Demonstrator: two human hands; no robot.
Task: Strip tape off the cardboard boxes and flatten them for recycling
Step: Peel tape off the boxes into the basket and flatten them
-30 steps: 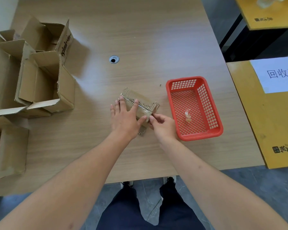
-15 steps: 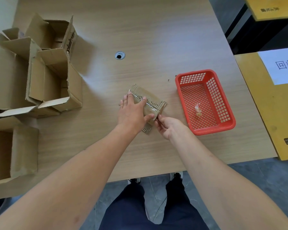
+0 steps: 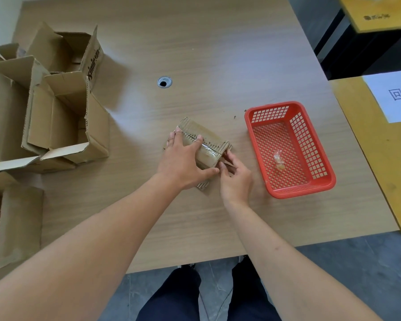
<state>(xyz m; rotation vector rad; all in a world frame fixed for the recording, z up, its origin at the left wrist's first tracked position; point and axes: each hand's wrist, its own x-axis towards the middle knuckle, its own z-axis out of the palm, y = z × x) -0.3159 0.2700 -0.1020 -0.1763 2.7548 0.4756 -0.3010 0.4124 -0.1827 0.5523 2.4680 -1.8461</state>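
Cardboard box (image 3: pixel 204 144), small, lies mid-table; left hand (image 3: pixel 183 163) presses it flat-fingered, right hand (image 3: pixel 235 177) pinches the tape (image 3: pixel 208 152) end at its near right corner. Risk: tape may tear short, or the box skid if the pull outruns the hold-down.

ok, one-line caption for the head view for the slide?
Left hand presses a small cardboard box flat on the table while right hand pinches tape at its end, beside a red basket.

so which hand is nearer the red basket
Right. The right hand is beside the red basket, apart from it; the left hand lies farther off, on the small box.
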